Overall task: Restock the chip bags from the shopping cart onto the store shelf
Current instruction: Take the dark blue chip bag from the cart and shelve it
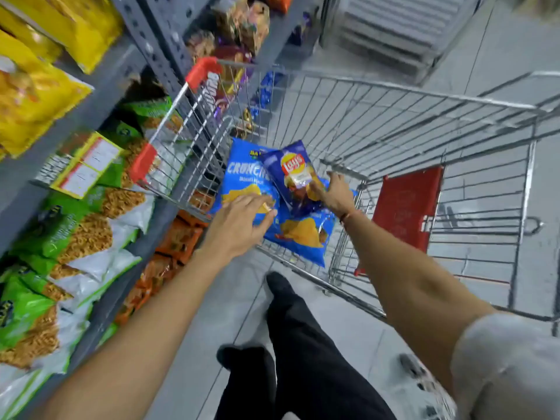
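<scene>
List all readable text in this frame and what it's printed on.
"Lay's": logo on the dark blue chip bag under the right hand.
"CRUNCH…": light blue chip bag, cut off by the dark bag.
Smaller print there, shelf price tags, green bags: too blurred.

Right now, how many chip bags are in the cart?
3 visible: a light-blue Crunchex bag under the left hand, a dark-blue Lay's bag at the right hand, another light-blue bag beneath. More may be hidden.
</scene>
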